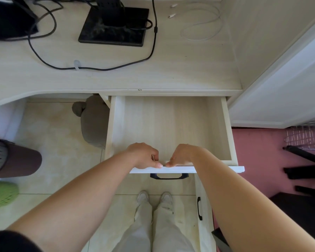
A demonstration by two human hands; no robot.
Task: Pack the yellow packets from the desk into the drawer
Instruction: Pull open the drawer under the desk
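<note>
The drawer (171,124) is pulled out under the desk (116,77), and its visible floor is bare pale wood. Both my hands reach into its front end, just behind the white front panel (216,169). My left hand (144,156) has its fingers curled down and pinches a thin yellow packet (153,157), of which only a sliver of edge shows. Close beside it, my right hand (183,155) is curled the same way and seems to grip the same packets, which are hidden beneath it. No packets lie on the desk.
A black monitor base (113,28) with black cables and a white cable (202,24) sit at the back of the desk. A grey bag (93,122) lies under the desk left of the drawer. The dark drawer handle (169,176) faces me, above my shoes (154,199). A white cabinet (280,88) stands to the right.
</note>
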